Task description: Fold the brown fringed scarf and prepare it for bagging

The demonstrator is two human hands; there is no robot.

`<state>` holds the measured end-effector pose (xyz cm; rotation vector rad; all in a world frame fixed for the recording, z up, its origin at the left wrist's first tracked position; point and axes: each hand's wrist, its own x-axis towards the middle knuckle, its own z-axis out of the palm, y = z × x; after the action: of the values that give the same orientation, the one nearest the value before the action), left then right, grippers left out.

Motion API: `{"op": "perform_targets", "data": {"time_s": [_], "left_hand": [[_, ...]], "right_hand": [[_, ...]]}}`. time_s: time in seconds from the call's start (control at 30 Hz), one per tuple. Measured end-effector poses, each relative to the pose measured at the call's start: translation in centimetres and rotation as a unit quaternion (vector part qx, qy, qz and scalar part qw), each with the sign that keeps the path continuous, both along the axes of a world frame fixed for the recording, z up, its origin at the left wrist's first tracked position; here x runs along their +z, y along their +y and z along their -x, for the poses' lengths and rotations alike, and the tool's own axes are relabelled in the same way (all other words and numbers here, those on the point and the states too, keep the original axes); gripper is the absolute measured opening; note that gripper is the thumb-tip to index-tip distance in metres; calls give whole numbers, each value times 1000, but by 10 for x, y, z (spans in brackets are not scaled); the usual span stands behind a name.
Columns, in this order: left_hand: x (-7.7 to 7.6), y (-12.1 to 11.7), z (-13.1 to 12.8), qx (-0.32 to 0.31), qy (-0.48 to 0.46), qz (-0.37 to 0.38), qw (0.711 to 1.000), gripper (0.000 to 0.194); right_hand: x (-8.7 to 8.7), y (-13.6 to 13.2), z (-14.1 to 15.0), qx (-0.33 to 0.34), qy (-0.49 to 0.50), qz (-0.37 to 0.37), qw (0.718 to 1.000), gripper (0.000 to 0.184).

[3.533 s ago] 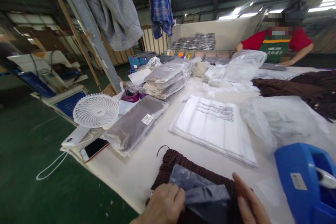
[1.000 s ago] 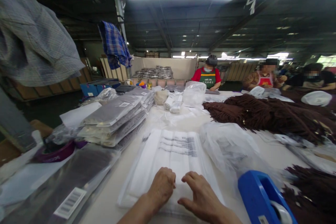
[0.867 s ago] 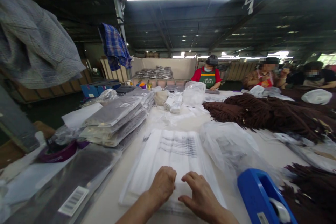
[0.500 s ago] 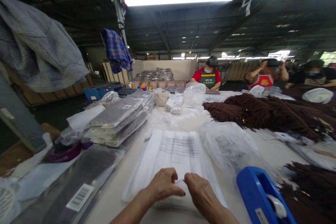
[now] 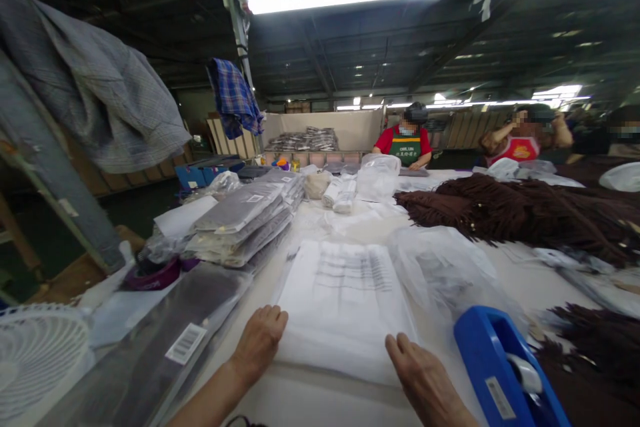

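A white translucent plastic bag (image 5: 340, 307) with dark printed lines lies flat on the table in front of me, perhaps a stack of several. My left hand (image 5: 260, 337) has its fingers curled at the bag's near left corner. At the near right edge, my right hand (image 5: 420, 370) pinches the plastic between thumb and fingers. Its fingertips are partly hidden. Just right of that hand stands a blue tape dispenser (image 5: 487, 353) with a roll of clear tape. Left of my left hand lies a grey packaged item (image 5: 150, 333) with a barcode label.
Bagged grey items (image 5: 240, 213) are piled at the left. Crumpled clear plastic (image 5: 445, 273) lies to the right, with dark brown fringed textiles (image 5: 510, 207) behind. A white fan (image 5: 40, 353) stands near left. A co-worker (image 5: 405, 140) in a green apron is across the table.
My hands have moved apart from the middle of the bag to its near left and right edges. The bag's near end now lies flatter. The view has shifted slightly left.
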<state>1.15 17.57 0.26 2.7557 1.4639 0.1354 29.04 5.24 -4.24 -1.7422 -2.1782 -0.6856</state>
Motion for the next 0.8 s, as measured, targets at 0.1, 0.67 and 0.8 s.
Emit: {"op": "perform_targets", "data": {"time_s": [0.1, 0.67, 0.8], "left_hand": [[0, -6, 29, 71, -76, -9, 995, 32], [-43, -46, 54, 274, -640, 282, 661, 38], [-47, -49, 59, 241, -602, 277, 709, 26]], "right_hand": [[-7, -11, -18, -87, 14, -9, 996, 34], [-15, -48, 4, -180, 937, 59, 293, 65], [-28, -58, 0, -196, 896, 128, 378, 67]]}}
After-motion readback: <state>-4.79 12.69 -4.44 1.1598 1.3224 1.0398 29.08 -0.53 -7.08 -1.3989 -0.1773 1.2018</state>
